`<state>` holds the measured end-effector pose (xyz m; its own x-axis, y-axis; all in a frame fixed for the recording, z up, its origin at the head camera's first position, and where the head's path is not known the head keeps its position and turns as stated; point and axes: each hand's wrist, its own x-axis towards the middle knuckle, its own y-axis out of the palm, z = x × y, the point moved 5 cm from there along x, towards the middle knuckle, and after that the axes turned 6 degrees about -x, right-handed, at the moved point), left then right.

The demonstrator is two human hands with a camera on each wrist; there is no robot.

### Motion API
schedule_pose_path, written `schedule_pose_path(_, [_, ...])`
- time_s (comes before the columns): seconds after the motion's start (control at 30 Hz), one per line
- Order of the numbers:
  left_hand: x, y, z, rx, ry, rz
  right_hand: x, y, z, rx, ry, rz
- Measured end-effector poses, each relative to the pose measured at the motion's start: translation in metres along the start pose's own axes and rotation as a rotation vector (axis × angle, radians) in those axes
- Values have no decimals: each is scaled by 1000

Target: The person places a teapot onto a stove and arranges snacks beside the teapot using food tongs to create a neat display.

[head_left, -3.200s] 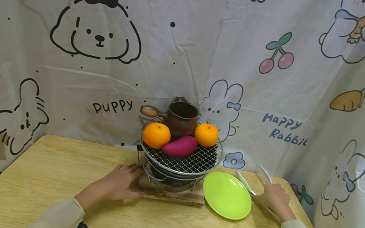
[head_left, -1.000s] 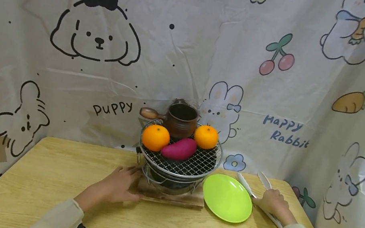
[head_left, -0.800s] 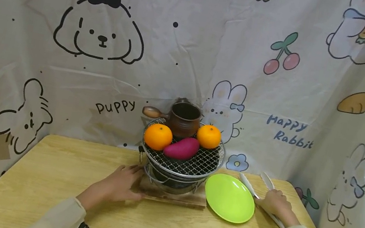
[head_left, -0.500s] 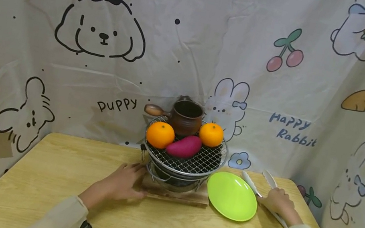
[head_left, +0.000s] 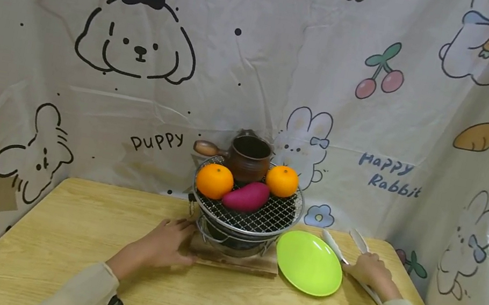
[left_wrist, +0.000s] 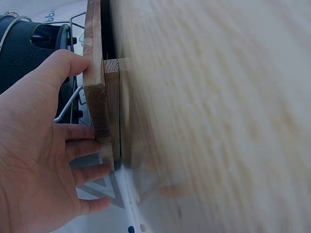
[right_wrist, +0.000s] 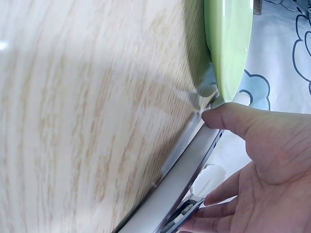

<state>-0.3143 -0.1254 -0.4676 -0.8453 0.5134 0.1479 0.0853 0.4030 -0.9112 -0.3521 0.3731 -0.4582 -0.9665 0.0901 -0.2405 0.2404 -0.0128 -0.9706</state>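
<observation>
My left hand (head_left: 165, 245) rests at the front left corner of a wooden board (head_left: 237, 263) under a round tabletop grill (head_left: 235, 242). In the left wrist view, the thumb touches one edge of the board (left_wrist: 95, 104), and the loosely spread fingers meet its other side. At the right, my right hand (head_left: 372, 272) grips metal tongs (head_left: 358, 241) lying on the table with their arms spread. The right wrist view has the thumb against one arm of the tongs (right_wrist: 167, 187) and fingers at the other. A green plate (head_left: 309, 264) lies between grill and tongs.
On the wire mesh (head_left: 269, 220) sit a brown pot (head_left: 249, 161) with its handle to the left, a left orange (head_left: 215, 181), a right orange (head_left: 282, 181) and a purple sweet potato (head_left: 246, 196). A printed curtain (head_left: 150, 103) hangs behind the wooden table (head_left: 94, 224).
Compared with the oldest frame, the tongs lie slightly differently under my right hand, their tips shifted. My left hand stays at the board. The head view has shifted a little.
</observation>
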Motion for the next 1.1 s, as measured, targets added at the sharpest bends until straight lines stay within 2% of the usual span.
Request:
schedule_pose_path(0.43, [3, 0, 6, 8, -11, -5, 2, -1, 5, 2, 20, -20])
schedule_pose_path(0.6, [4, -1, 8, 6, -20, -2, 1, -7, 10, 29, 16, -56])
schedule_pose_path(0.9, [1, 1, 10, 8, -34, 15, 3, -7, 13, 81, 16, -60])
schedule_pose_path(1.1, [1, -3, 9, 20, -13, 3, 5, -10, 13, 105, 2, -65])
